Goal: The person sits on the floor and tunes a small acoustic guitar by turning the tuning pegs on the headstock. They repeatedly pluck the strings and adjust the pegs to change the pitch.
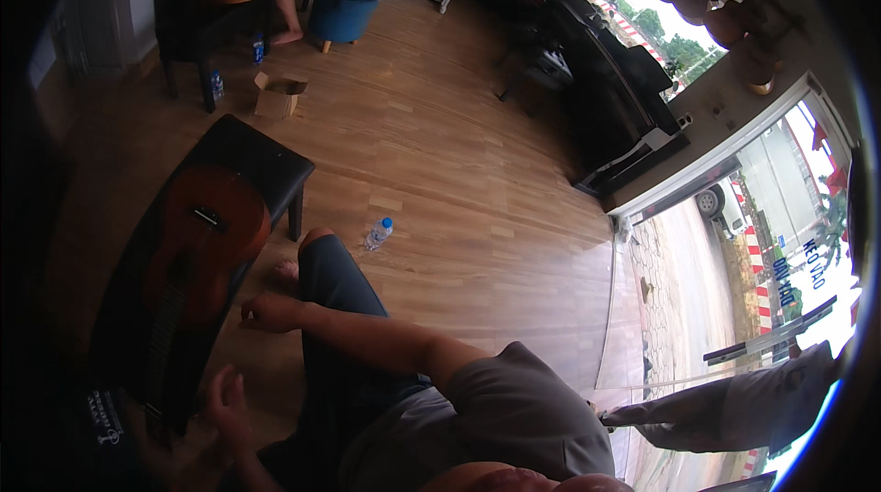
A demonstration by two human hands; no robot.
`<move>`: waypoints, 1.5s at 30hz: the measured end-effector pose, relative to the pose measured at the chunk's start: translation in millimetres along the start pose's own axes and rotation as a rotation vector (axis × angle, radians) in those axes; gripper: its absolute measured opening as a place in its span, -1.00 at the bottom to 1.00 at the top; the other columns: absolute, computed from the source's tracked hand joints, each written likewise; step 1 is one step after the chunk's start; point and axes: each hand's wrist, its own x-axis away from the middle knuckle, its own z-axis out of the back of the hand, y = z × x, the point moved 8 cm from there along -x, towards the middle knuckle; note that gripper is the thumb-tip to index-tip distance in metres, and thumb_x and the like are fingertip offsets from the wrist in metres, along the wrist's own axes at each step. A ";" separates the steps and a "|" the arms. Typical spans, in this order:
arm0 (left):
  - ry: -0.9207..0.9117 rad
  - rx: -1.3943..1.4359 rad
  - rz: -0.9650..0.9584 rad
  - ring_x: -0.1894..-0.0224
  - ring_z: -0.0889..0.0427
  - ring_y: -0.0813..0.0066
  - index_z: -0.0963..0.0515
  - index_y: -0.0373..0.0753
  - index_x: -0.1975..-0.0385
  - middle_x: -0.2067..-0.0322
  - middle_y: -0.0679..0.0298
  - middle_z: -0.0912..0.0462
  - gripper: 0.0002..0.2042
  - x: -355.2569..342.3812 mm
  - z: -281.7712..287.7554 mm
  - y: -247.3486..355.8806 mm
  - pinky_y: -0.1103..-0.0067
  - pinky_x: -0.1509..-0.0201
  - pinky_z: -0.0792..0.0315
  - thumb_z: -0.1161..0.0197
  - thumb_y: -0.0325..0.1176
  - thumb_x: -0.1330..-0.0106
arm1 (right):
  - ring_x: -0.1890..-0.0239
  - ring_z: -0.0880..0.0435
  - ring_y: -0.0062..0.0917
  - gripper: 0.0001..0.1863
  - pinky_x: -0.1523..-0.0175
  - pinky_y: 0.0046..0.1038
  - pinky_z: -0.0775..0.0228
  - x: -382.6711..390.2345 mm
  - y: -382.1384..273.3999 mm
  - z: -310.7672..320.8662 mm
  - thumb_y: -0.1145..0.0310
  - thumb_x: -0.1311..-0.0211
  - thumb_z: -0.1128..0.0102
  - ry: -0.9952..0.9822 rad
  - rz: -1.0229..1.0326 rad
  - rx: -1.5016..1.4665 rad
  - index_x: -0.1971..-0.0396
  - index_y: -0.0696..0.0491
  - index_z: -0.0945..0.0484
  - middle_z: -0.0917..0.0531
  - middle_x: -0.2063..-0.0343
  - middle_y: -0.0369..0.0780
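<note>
Currently the right arm [385,336] reaches leftward out of a short grey sleeve [523,409], bent at the elbow, its forearm crossing above the dark trouser leg [341,283]. At its end the right hand [268,313] is held with the fingers curled inward toward the palm; whether they pinch something small, I cannot tell. Nearer the lower edge, the left hand [229,408] rises with its fingers pointing upward, slightly bent and parted, nothing seen between them, while the area around its wrist is dim and blurred.

The reddish-brown guitar [225,240] lies on the black padded counter [266,157], its body to the left of and above the right fingers, its neck running down past the left side of the left fingers. No contact shows between the right fingers and the guitar; at the left fingers, shadow makes this hard to judge.

Just above the right fingers is a bare foot [286,270]. Farther up and to their right, a clear bottle with a blue cap [379,233] stands on the wooden floor [440,244]. Well beyond them sits an open cardboard box [275,104]
</note>
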 end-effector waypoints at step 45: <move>1.091 -0.014 0.205 0.16 -0.77 0.37 -0.68 -0.36 -0.01 0.24 0.11 -0.81 -0.48 1.6 268.1 -48.6 0.52 0.02 -0.58 -0.32 0.07 -0.45 | 0.42 -0.71 -0.59 -0.70 0.24 -0.52 -0.53 -1.3 -32.5 -14.5 0.27 -0.46 -0.28 -0.222 -0.120 -0.118 0.05 0.21 -0.69 -0.76 0.41 -0.19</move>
